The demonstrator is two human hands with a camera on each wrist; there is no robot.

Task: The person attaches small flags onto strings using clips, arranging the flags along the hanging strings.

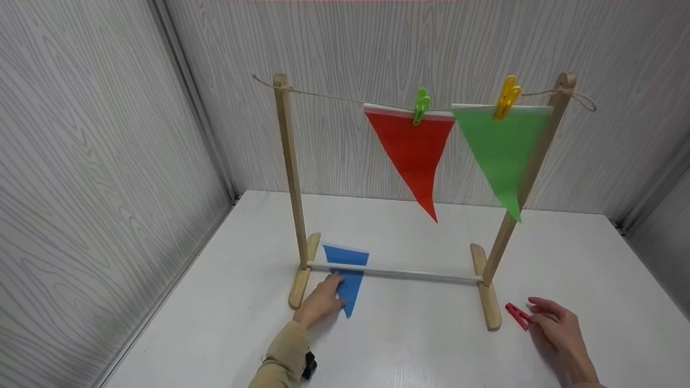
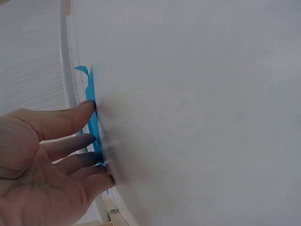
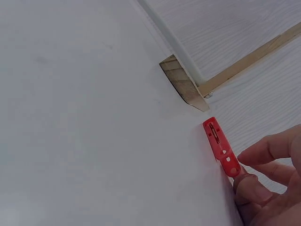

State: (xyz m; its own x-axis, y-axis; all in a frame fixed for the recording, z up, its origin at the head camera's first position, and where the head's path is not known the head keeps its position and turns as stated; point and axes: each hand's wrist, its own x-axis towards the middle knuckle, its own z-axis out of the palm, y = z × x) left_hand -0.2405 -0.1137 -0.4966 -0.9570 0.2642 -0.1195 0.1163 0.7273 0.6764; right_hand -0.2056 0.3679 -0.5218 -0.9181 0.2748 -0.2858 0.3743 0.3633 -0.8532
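Note:
A blue triangular pennant (image 1: 349, 288) lies flat on the table, its wide end passing under the stand's white crossbar. My left hand (image 1: 322, 302) is over its left edge, fingertips right at the cloth and thumb spread from the fingers. In the left wrist view, the thumb and fingertips meet the blue pennant (image 2: 91, 120) along the tabletop. My right hand (image 1: 560, 328) is beside a red clothespin (image 1: 519, 316) lying on the table. Its thumb and fingers are bent loosely about the handle end of the clothespin (image 3: 221, 146), with a gap between them.
A wooden stand (image 1: 291, 178) carries a string (image 1: 334, 97) between two posts. From it hang a red pennant (image 1: 415, 145) under a green clothespin (image 1: 421, 106) and a green pennant (image 1: 504, 151) under a yellow clothespin (image 1: 506, 98). Wood-grain walls (image 1: 108, 161) enclose the white table (image 1: 409, 334).

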